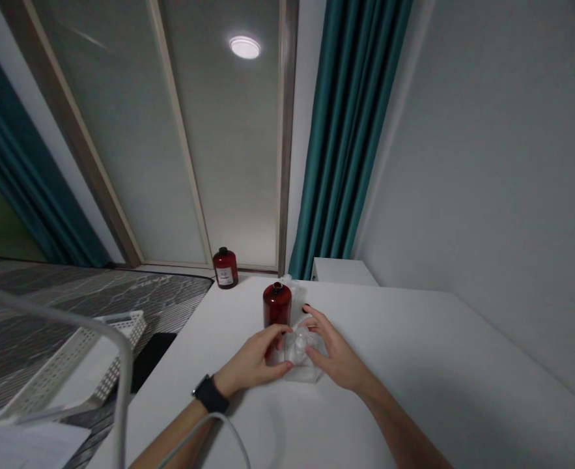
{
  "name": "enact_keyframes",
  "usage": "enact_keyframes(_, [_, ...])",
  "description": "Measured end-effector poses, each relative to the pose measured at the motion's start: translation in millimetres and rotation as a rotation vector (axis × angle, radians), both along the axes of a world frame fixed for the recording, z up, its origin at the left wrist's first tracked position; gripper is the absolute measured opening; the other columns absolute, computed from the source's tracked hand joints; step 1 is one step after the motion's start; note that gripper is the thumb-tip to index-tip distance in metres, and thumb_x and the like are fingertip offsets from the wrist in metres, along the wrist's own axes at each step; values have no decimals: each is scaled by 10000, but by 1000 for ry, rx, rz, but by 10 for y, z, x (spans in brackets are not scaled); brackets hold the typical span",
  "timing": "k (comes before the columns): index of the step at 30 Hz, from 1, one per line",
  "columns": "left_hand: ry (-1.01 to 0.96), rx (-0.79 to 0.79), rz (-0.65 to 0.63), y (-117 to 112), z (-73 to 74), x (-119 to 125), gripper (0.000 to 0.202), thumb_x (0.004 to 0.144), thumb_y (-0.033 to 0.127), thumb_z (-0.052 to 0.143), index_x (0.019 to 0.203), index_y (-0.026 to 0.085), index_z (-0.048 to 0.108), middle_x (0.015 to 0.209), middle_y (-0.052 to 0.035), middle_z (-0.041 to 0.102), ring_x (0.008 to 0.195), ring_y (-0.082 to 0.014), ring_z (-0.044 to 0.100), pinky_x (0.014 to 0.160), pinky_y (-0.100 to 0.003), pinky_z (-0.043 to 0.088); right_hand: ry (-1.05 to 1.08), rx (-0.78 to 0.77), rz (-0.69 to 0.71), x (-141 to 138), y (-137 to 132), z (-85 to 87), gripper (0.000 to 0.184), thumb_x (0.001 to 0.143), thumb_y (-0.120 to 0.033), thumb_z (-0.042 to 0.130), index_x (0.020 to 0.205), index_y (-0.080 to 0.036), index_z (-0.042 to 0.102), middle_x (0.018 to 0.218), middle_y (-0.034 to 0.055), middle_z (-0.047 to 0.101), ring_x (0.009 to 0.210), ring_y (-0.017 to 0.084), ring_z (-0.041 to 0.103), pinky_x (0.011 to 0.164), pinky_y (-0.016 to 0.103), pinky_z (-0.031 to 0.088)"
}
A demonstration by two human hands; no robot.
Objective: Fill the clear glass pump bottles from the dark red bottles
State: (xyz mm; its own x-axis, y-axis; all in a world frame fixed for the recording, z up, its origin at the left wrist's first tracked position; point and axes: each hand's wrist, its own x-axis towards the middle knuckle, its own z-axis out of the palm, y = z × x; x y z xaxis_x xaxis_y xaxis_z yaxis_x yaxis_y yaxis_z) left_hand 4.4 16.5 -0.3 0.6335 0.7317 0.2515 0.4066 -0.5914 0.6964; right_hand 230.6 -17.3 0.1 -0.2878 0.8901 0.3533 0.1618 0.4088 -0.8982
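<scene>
On the white table (pixel 414 365) both my hands meet over a small clear plastic pouch (pixel 301 355) with a white piece inside. My left hand (pixel 258 360), a dark watch on its wrist, pinches the pouch's left side with curled fingers. At the pouch's right side my right hand (pixel 331 352) grips it, fingers bent over the top. Just behind the pouch stands a dark red bottle (pixel 277 304) with its neck uncapped, touching or nearly touching my left fingertips.
A second dark red bottle (pixel 224 268) with a black cap and a label stands on the window sill behind the table. A white slatted basket (pixel 72 365) lies to the left. Teal curtains (pixel 346 143) hang at the back, a white wall at the right.
</scene>
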Motion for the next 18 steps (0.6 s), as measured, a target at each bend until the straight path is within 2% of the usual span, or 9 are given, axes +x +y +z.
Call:
enact_keyframes(3, [-11,-9,-5,-10,9,7,532,797,360,694,1268,178,528,918,-20,587,790,-190,563,725,-292,442,7,-33,70,2,-9,15,694,903,-221,593,1517,-273,273,1200,65,621,1196,218,552,1134,462,306])
enact_keyframes(8, [-4,-99,25,-36,3,38,540,802,334,690,1284,175,505,804,29,524,687,-152,509,629,-247,390,-42,-78,-21,-38,-34,2,633,921,-272,588,1501,-276,335,1108,47,572,1046,210,583,1009,411,443])
enact_keyframes(11, [-3,-120,6,-34,14,35,533,812,327,679,1293,187,499,813,29,524,702,-149,502,632,-239,387,-40,-93,-16,-28,-37,6,652,919,-284,595,1510,-278,319,1082,37,558,1007,200,579,998,398,451])
enact_keyframes(13, [-6,-139,-22,-24,26,26,528,818,337,676,1295,189,505,828,25,527,703,-145,493,633,-236,386,-23,-113,36,-2,-32,18,676,923,-313,600,1522,-267,289,1098,45,574,1049,206,575,1031,409,425])
enact_keyframes(18, [-35,-193,-27,3,40,21,556,796,350,696,1290,156,528,817,26,505,702,-142,475,627,-234,368,68,-201,168,37,-15,27,697,940,-413,595,1529,-263,253,1329,108,568,1301,236,493,1110,433,350])
